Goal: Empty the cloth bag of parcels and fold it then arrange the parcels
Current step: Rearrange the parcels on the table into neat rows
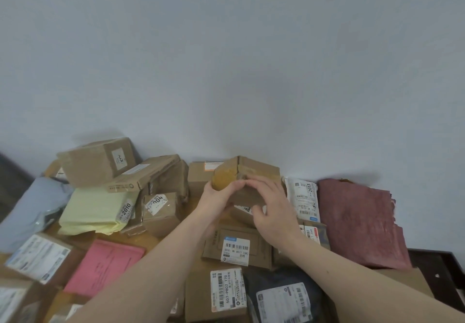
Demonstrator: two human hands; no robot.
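I see both hands gripping a cardboard parcel, corner toward me, long axis running back-right: left hand, right hand. Underside hidden.

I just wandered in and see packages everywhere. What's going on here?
A person is sorting parcels on a table by the wall. Both hands, left hand and right hand, grip a small cardboard box lifted above the pile. A dark red cloth bag already lies folded flat at the right. Other boxes and mailers lie scattered around.
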